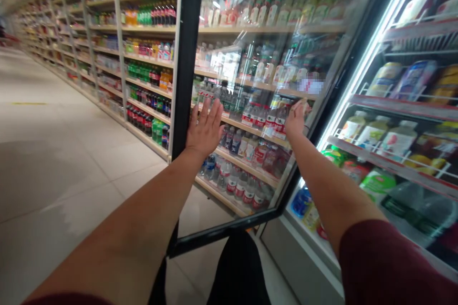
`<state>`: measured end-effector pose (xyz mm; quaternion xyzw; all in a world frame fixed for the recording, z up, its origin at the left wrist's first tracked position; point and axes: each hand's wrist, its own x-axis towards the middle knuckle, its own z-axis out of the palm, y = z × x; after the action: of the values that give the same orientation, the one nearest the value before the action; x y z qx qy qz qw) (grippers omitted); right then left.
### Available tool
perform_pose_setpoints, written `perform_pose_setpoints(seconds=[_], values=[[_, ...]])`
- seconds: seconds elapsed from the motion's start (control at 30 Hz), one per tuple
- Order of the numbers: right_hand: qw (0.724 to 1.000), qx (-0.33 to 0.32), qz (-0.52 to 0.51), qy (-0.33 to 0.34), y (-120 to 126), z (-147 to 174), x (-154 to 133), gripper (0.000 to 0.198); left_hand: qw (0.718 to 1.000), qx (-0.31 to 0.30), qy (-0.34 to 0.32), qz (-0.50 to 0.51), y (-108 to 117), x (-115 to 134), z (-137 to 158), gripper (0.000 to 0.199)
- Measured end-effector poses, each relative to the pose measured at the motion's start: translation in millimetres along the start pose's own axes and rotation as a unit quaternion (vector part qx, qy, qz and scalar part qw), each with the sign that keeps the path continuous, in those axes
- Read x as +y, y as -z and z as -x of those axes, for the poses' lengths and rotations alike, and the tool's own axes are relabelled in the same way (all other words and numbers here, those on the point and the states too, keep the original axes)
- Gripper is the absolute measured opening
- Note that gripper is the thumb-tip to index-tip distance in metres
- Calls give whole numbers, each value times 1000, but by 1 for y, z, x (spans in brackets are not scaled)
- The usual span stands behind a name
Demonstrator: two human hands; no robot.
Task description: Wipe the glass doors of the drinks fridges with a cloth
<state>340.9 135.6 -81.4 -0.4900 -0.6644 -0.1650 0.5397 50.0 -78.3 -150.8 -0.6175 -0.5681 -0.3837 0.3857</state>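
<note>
A glass door (250, 64) with a black frame (184, 76) stands swung outward from a lit drinks cooler (345, 133). My left hand (205, 126) lies flat against the glass near the frame's left side, fingers stretched out. Farther right, my right hand (296, 116) is up at the glass with its fingers bent together. Something small and pale seems to be in those fingers, but it is blurred and I cannot make out what it is. Through the glass, shelves of bottles show behind both hands.
Bottles and cartons (388, 81) fill the cooler's racks on the right. Long shelves (146, 62) of bottled drinks run away to the left, beside a tiled floor (67, 152). My knee (238, 271) is just below the door's bottom edge.
</note>
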Motion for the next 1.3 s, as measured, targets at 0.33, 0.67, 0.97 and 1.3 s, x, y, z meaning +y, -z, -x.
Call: perform_pose_setpoints(seconds=[0.33, 0.67, 0.97, 1.3], values=[[995, 25, -91, -9, -20, 36, -53, 71, 1000, 1, 0, 2, 1, 1, 1, 68], [973, -8, -106, 206, -13, 92, -113, 68, 1000, -4, 1, -4, 7, 8, 2, 67], [963, -16, -150, 225, -14, 109, -166, 65, 1000, -6, 1, -4, 8, 9, 4, 69], [933, -31, -280, 225, -16, 118, -199, 69, 999, 13, -14, -28, 0, 2, 6, 64]])
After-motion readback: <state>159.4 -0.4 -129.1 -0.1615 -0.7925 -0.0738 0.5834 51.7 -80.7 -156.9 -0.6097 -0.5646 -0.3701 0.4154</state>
